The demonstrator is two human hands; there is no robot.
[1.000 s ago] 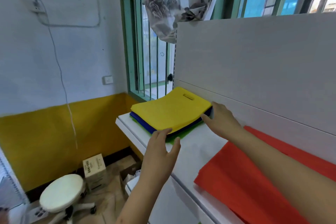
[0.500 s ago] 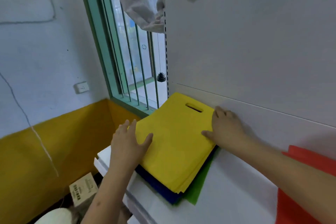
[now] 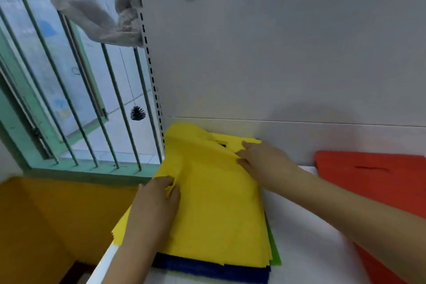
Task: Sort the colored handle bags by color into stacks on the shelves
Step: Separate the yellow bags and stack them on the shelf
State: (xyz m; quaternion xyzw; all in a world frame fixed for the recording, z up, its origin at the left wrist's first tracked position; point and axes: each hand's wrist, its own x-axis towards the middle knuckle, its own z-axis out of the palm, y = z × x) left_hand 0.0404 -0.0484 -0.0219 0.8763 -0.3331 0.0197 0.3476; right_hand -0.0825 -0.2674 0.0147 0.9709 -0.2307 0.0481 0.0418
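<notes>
**Both hands on the yellow bags at the window end of the shelf**

From the head view, looking down at the white shelf [image 3: 306,244], a pile of handle bags lies at its left end, right beside the barred window [image 3: 76,104]. The yellow bags [image 3: 219,210] sit on top, their cut-out handle toward the white back panel [image 3: 276,57]. Under them a blue bag [image 3: 207,270] shows along the near edge, and a sliver of a green bag [image 3: 274,253] peeks out at the right.

The left hand [image 3: 154,207] lies on the left part of the yellow bags with its fingers curled, pinching up a small fold of the top sheets near the left edge. The right hand [image 3: 260,159] rests near the handle hole at the far end, fingers bent over a raised crease in the yellow material; it looks like a pinch of the top layer there, though the fingertips are partly hidden by the fold.

Further right on the same shelf, well apart from the pile, lies a stack of red bags [image 3: 378,180], handle slot visible. A patterned curtain [image 3: 110,0] hangs bunched above the window, and a small pine cone [image 3: 137,113] dangles on a string by the bars.
</notes>
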